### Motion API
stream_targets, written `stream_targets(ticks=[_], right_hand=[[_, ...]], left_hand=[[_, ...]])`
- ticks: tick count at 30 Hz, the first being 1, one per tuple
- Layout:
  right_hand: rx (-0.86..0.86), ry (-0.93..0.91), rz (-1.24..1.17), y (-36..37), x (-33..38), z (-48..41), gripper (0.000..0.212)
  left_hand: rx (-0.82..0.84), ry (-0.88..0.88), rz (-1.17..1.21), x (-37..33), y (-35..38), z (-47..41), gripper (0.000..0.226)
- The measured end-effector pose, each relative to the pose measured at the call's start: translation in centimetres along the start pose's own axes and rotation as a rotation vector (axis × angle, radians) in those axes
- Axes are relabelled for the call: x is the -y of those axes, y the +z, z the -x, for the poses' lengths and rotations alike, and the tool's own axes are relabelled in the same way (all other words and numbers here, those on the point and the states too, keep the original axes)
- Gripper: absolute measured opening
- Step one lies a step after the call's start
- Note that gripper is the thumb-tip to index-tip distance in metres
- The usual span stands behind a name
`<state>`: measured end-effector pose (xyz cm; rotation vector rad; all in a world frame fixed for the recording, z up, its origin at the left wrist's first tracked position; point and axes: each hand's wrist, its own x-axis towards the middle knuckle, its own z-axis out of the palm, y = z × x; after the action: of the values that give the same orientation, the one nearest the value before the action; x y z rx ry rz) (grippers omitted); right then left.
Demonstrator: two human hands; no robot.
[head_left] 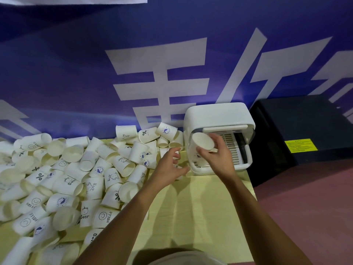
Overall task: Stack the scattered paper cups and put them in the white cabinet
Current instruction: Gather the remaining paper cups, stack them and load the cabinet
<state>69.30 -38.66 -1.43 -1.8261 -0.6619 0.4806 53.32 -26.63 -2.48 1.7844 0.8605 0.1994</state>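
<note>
Well, from here I see the pile of paper cups (pixel 76 169) covering the left and far part of the worktop (pixel 200 197), right up to the blue wall (pixel 76 73). The near-right part of the worktop is bare, and both forearms cross it. The white cabinet (pixel 215 115) stands in the far right corner, against the wall and close to the worktop's right edge. Its clear front cover is raised over a slatted rack. Beyond that edge lie the red floor (pixel 305 207) and a black box (pixel 296 121).

My right hand (pixel 217 152) is raised at the cabinet's open front and grips one cup (pixel 202 142) by its side, mouth tilted toward me. My left hand (pixel 168 169) reaches to the pile's right fringe, just left of the cabinet. Its fingers are spread and loosely curved, and it grips nothing; I cannot tell whether it touches the cups beneath.
</note>
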Motion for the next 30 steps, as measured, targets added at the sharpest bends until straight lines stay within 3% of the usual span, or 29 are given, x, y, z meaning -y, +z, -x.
stream_targets(ticks=[3,8,18,30], right_hand=[[-0.109,-0.007,0.025,-1.3,-0.3,-0.3,0.065],[-0.138,-0.029,0.140,-1.4,-0.7,-0.3,0.068],[-0.054,0.021,0.299,0.1,-2.1,-1.0,0.076],[0.028,0.124,0.414,0.7,-3.6,-1.9,0.068]], left_hand=[[-0.002,-0.024,0.006,0.6,-0.4,0.0,0.069],[0.014,-0.035,0.001,0.6,-0.3,-0.3,0.066],[0.032,-0.062,-0.013,0.8,0.5,-1.6,0.065],[0.052,-0.100,-0.018,1.5,0.1,-2.1,0.057]])
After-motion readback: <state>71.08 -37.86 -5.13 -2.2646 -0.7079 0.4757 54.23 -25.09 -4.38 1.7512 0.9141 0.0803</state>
